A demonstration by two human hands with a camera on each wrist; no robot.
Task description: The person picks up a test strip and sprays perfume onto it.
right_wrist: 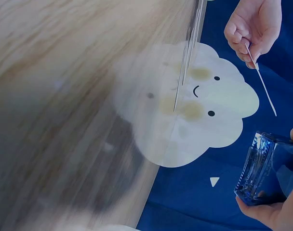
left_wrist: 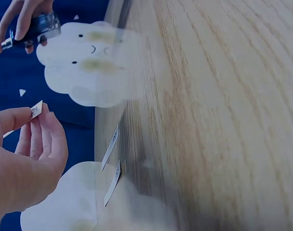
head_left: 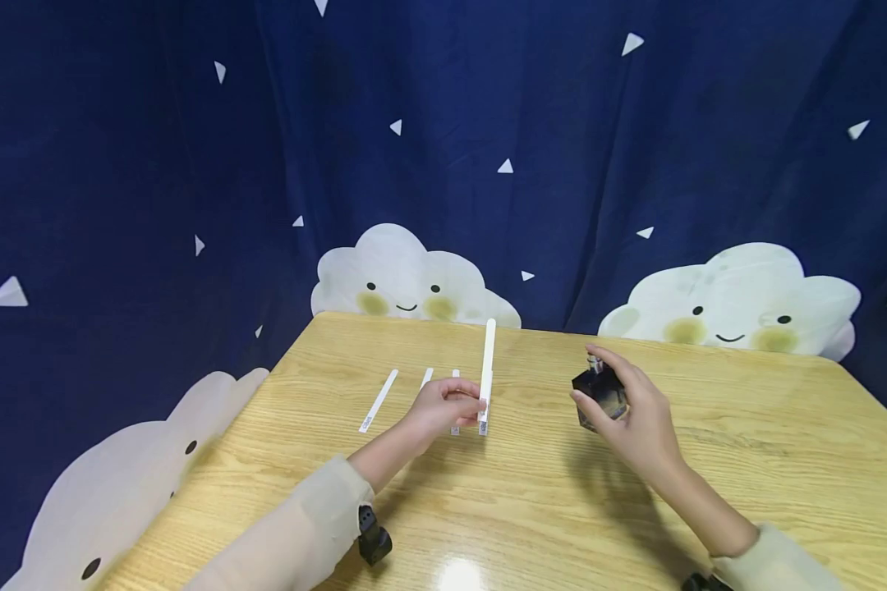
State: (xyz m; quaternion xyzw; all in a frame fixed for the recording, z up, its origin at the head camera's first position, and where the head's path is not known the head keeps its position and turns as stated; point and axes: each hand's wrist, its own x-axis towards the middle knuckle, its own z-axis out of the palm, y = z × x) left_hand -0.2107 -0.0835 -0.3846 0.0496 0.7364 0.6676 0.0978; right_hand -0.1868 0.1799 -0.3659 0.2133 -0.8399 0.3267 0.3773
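We see the left hand (head_left: 443, 406) pinching a white paper strip (head_left: 487, 369) near its lower end, held upright above the wooden bench (head_left: 746, 443), its free length clear of the fingers. Just to its right, the right hand (head_left: 636, 414) has its grip clamped round a dark square perfume bottle (head_left: 600, 392), forefinger on top of the sprayer. Spare strips (head_left: 379, 400) lie flat on the bench beyond the left hand
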